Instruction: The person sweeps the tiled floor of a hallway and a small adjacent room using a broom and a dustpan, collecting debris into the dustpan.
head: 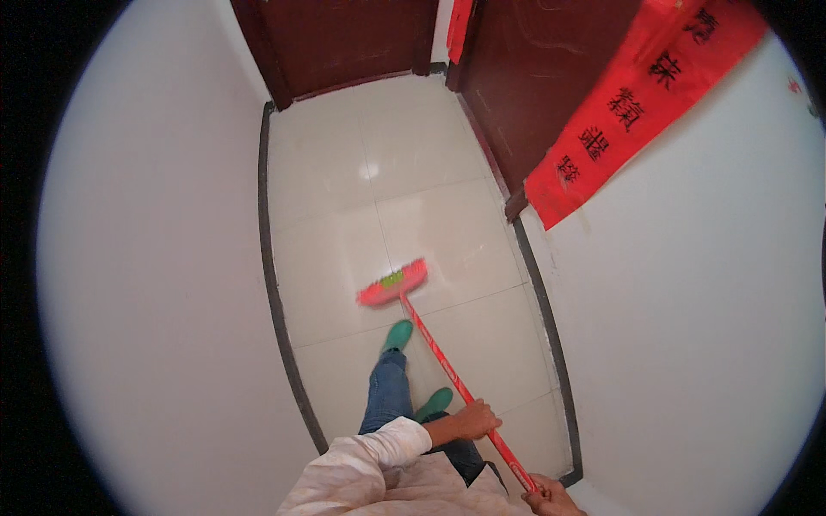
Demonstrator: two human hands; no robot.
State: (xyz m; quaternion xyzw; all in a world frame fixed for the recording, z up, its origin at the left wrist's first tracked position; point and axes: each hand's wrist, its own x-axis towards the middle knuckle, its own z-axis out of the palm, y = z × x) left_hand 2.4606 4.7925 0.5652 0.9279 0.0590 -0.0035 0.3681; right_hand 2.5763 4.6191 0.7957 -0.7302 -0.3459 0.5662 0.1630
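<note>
A broom with a pink head and red and green bristles is on the tiled floor, in front of my feet. Its red handle slants back toward my right side. My left hand is wrapped around the lower-middle part of the handle. Near the handle's top end, at the bottom of the view, my right hand grips it too. The bristles look slightly blurred.
Glossy beige tiles form a narrow passage between a left wall and a right wall, both with dark skirting. A dark red door stands ahead, another at right beside a red paper banner bearing writing. My green shoes are behind the broom head.
</note>
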